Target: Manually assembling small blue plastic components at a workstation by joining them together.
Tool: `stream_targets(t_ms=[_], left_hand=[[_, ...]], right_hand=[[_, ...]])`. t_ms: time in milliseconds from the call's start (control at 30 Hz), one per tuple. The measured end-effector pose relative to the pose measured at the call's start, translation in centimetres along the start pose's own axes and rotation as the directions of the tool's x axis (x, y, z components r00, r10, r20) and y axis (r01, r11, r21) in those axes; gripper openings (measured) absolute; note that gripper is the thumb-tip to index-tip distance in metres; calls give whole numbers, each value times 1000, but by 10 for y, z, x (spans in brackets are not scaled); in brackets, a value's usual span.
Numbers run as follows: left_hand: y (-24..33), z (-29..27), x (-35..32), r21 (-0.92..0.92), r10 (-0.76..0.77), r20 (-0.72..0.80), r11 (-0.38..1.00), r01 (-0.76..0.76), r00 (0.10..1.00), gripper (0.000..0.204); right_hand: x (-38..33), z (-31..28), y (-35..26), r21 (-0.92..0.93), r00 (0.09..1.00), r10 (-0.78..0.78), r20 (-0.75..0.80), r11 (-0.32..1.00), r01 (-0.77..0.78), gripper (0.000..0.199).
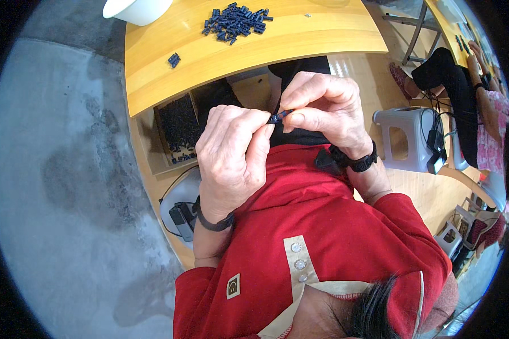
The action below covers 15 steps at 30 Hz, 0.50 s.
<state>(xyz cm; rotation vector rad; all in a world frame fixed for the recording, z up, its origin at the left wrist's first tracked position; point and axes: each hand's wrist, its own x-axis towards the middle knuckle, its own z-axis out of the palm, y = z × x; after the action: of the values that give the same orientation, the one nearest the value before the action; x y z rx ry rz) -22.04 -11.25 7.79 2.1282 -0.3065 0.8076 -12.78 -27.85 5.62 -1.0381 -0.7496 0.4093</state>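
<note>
Close together in front of my body, both hands pinch one small dark blue-black plastic piece (275, 119). Thumb and forefinger of my left hand (230, 150) grip its left end. At its right end the fingertips of my right hand (326, 107) are closed on it. The fingers cover much of the piece, so its full shape is hidden. On the yellow wooden table (316, 34) beyond lies a heap of similar small dark plastic pieces (234, 22). A few more dark pieces (174, 60) lie together nearer the table's left front edge.
A white tub (136, 10) stands at the table's far left. Below the table, a box of many dark pieces (178, 127) sits left of my knees. At the right are a grey plastic stool (404, 138) with cables and a seated co-worker (486, 121) at another table.
</note>
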Motion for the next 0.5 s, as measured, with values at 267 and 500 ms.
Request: stream_targets(t_ms=[267, 500], left_hand=[[-1, -7, 5, 124, 11, 105, 992, -24, 994, 14], [-5, -6, 7, 13, -6, 132, 1000, 5, 991, 20]], right_hand=[[12, -7, -8, -363, 983, -136, 126, 916, 173, 13], [20, -12, -10, -451, 943, -170, 285, 845, 289, 16]])
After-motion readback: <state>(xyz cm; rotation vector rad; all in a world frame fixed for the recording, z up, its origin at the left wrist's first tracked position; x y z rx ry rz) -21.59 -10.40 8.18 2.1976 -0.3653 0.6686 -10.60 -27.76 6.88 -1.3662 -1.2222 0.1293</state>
